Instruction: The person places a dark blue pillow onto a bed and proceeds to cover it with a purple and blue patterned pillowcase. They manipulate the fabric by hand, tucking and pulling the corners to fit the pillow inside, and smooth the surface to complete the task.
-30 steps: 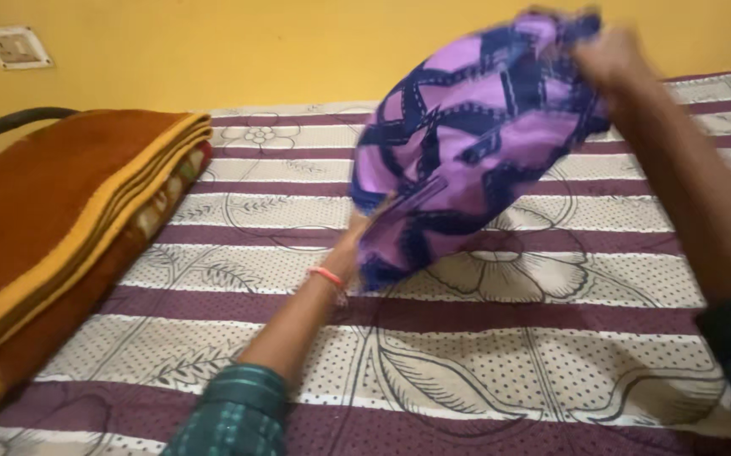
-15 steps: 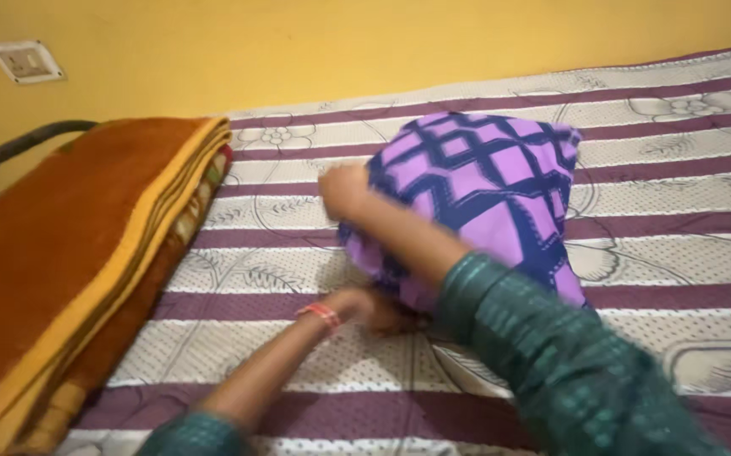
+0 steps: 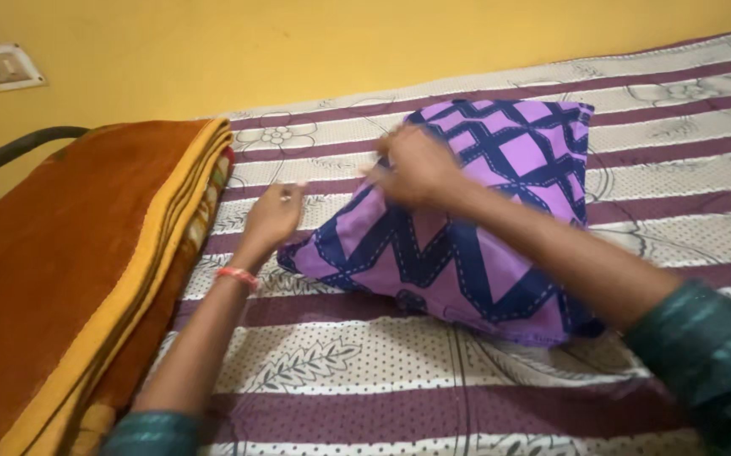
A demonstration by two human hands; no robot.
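A purple pillow (image 3: 467, 245) with a dark blue zigzag and diamond pattern lies flat on the bed in the middle of the view. My right hand (image 3: 416, 165) rests on its upper left part, fingers spread and pressing the cover. My left hand (image 3: 274, 215) hovers just left of the pillow's left corner, fingers loosely apart and holding nothing. A thin orange band sits on my left wrist.
The bed sheet (image 3: 365, 371) is cream with maroon stripes and flower outlines. A stack of folded orange-brown blankets (image 3: 61, 262) fills the left side. A yellow wall (image 3: 298, 42) with a switch plate (image 3: 2, 67) stands behind, and a dark bed rail (image 3: 10, 148) shows at far left.
The pillow was held up in the air, then came down onto the sheet and now lies flat. My left hand let go of its lower edge and moved left; my right hand now presses on top.
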